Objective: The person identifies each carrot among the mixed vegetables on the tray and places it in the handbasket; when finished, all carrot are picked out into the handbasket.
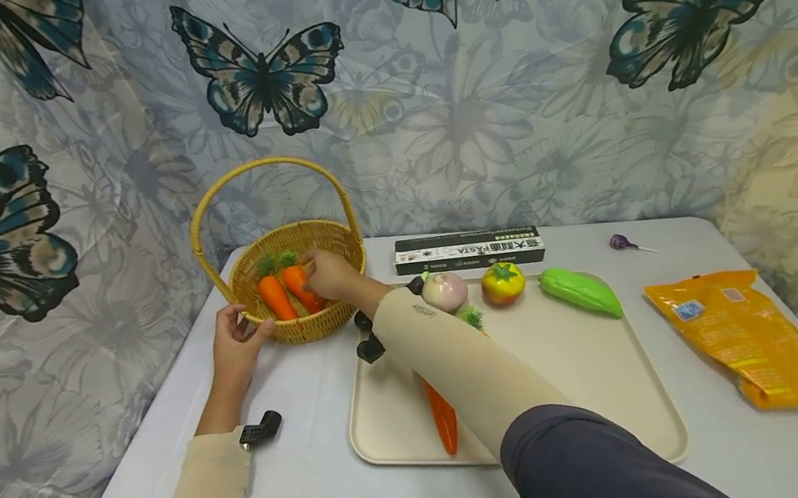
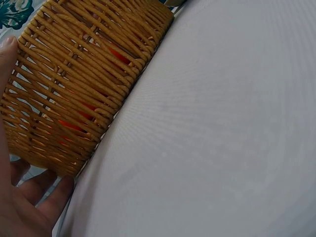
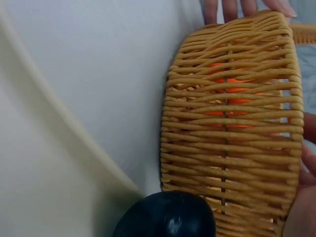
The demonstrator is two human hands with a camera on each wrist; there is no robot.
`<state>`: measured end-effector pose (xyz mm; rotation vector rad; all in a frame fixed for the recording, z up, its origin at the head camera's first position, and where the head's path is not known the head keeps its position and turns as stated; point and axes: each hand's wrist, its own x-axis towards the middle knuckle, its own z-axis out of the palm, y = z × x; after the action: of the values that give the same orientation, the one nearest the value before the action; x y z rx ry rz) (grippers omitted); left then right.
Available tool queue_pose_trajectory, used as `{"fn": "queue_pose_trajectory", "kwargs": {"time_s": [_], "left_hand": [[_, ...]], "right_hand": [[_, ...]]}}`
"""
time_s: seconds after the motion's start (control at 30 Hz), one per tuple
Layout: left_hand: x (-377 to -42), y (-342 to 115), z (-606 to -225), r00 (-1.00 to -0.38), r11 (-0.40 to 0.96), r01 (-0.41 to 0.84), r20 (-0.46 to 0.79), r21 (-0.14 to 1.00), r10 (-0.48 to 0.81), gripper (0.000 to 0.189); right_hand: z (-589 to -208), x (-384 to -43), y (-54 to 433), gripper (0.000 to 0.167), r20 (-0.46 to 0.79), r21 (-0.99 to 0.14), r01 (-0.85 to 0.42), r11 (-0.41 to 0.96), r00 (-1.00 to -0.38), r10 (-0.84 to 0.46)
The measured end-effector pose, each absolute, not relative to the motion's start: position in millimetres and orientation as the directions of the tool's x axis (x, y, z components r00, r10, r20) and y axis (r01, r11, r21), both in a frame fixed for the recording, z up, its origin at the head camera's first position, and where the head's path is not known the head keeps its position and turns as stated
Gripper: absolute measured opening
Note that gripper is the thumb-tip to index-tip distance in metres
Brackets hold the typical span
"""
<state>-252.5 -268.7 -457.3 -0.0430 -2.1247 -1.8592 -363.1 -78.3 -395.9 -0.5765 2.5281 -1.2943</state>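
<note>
A woven wicker basket (image 1: 311,328) with a tall arched handle stands at the back left of the white table. Two orange carrots with green tops, a left carrot (image 1: 275,297) and a right carrot (image 1: 301,287), lie inside it. My left hand (image 1: 235,342) grips the basket's near left side, thumb up at the rim and fingers lower on the wall in the left wrist view. Reaching over the right rim, my right hand (image 1: 333,274) holds the right carrot near its leafy end. Its fingertips are partly hidden behind the weave in the right wrist view.
Right of the basket, a beige tray (image 1: 586,401) holds another carrot (image 1: 444,420), a pinkish-white onion (image 1: 444,292), a red-yellow tomato (image 1: 502,284) and a green vegetable (image 1: 581,292). A glossy dark rounded thing (image 3: 168,217) sits beside the basket. Beyond are a pasta box (image 1: 469,251), lollipop (image 1: 619,242) and orange bag (image 1: 760,344).
</note>
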Motion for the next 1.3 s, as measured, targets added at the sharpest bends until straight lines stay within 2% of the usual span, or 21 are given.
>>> {"fn": "queue_pose_trajectory", "kwargs": {"time_s": [0.13, 0.3, 0.43, 0.7, 0.93, 1.3], "left_hand": [[-250.8, -267.4, -459.0, -0.951, 0.154, 0.222, 0.248, 0.963, -0.183, 0.062], [-250.7, -264.7, -460.4, -0.947, 0.14, 0.233, 0.258, 0.962, -0.19, 0.061], [-250.9, -262.5, -461.3, -0.953, 0.134, 0.213, 0.236, 0.968, -0.189, 0.062], [-256.5, -275.2, -474.4, -0.953, 0.148, 0.159, 0.191, 0.976, -0.235, 0.065], [-263.7, -280.8, -477.7, -0.951, 0.172, 0.166, 0.204, 0.971, -0.231, 0.067], [-261.5, -276.3, -475.6, -0.955, 0.183, 0.16, 0.199, 0.97, -0.222, 0.062]], "right_hand": [[-395.2, -360.0, -65.1, 0.053, -0.006, -0.892, -0.214, 0.398, -0.875, -0.484], [-388.1, -350.1, -38.0, 0.048, 0.04, -0.932, -0.221, 0.288, -0.85, -0.524], [-385.6, -337.4, -9.7, 0.045, 0.051, -0.916, -0.256, 0.31, -0.839, -0.541], [-380.4, -312.5, 33.8, 0.048, 0.066, -0.932, -0.249, 0.263, -0.831, -0.552], [-364.8, -294.7, 62.6, 0.047, 0.133, -0.929, -0.282, 0.239, -0.858, -0.495], [-382.0, -256.0, 106.2, 0.048, 0.087, -0.947, -0.205, 0.246, -0.904, -0.417]]}}
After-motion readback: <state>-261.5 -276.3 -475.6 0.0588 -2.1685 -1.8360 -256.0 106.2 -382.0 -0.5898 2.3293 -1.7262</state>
